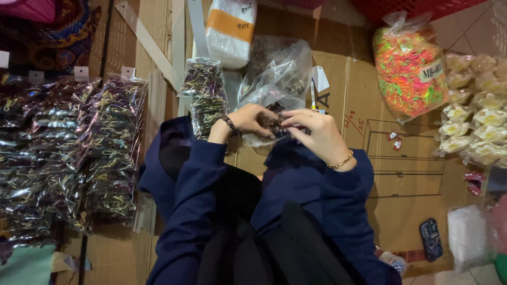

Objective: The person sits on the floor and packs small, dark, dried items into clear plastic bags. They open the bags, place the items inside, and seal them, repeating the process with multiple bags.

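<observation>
Head view: left hand (248,122) and right hand (317,134), grip clamped on dark hair ties (274,125), held over open clear bag (274,79) for ready access.

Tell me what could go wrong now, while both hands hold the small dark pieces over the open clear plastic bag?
1. The left hand and right hand pinch small dark pieces above the open clear plastic bag; some may drop onto the brown cardboard sheet.
2. The bag looks limp and might fold shut or tip.
3. The dim light could make fallen pieces hard to find.
</observation>
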